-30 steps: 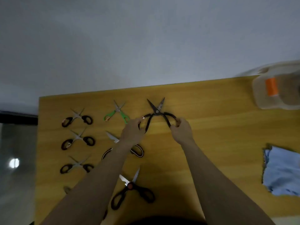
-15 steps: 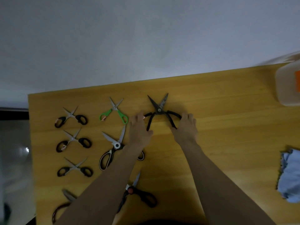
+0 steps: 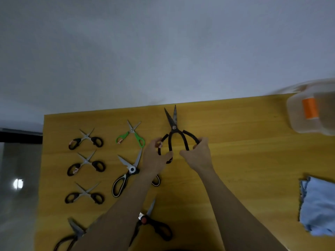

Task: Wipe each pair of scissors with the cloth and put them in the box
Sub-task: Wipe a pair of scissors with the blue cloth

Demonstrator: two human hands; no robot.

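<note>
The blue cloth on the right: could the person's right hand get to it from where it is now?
Probably yes, but not at once. The right hand grips a handle of the big black scissors, so it must let go first. Only bare table lies between it and the blue cloth.

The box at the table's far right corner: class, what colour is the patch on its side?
Orange, on the translucent plastic box; the head view shows it, slightly blurred.

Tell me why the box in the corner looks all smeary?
Head view: the clear box with the orange latch sits at the frame edge, streaked by motion blur; the room is dim, and both arms cast a dark shadow on the table near the bottom.
</note>
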